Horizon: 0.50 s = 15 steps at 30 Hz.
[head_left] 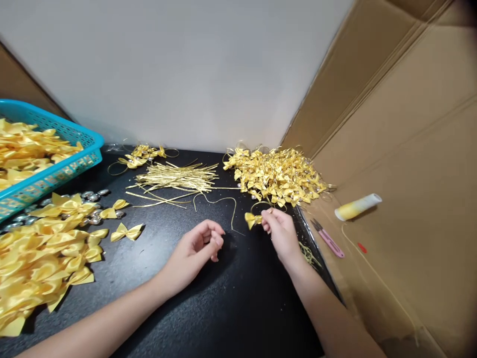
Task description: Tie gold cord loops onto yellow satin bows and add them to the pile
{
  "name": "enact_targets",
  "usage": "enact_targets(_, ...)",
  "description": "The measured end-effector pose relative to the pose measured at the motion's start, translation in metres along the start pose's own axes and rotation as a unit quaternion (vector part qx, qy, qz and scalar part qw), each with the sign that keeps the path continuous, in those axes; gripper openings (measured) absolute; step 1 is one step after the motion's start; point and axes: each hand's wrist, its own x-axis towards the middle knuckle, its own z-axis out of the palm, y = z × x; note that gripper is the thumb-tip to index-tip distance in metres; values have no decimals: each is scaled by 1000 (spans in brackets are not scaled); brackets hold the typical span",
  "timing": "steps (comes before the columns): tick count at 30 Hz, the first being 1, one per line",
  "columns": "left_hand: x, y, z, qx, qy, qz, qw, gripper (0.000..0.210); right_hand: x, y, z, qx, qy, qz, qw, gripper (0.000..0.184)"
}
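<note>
My right hand (281, 233) pinches a yellow satin bow (252, 220) with a thin gold loop behind it, just in front of a heap of finished bows (276, 174) with gold ties and silvery beads. My left hand (199, 246) hovers over the black table (231, 303), fingers loosely curled and nothing visible in them. A needle with gold thread (234, 214) lies between the hands. Beyond it is a bundle of gold cords (179, 176). A single yellow bow (126, 231) rests left of my left hand, beside a large pile of bows (40, 258).
A blue basket (95, 144) of yellow bows stands at the left, silvery beads (95, 195) near it. Pink thread snips (328, 238), a thread spool (357, 207) and a red scrap (362, 247) lie on the cardboard at right. Cord offcuts (308, 254) sit by my right wrist.
</note>
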Motion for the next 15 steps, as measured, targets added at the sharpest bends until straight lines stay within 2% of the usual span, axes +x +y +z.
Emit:
enact_targets(4,-4,-1,-2,200,-18,95,975,12,41,-15,-34,5,88,2,996,33)
enact_targets(9,-4,-3,-2,277,-25,166,946,10,109,-47,-72,-44,149,9,988,29)
enact_targets(11,-4,-3,-2,284,-27,170,943,11,133,-56,-81,-87,150,18,985,26)
enact_targets(15,-4,-2,-2,290,-33,171,941,15,158,-57,-90,-194,97,35,976,35)
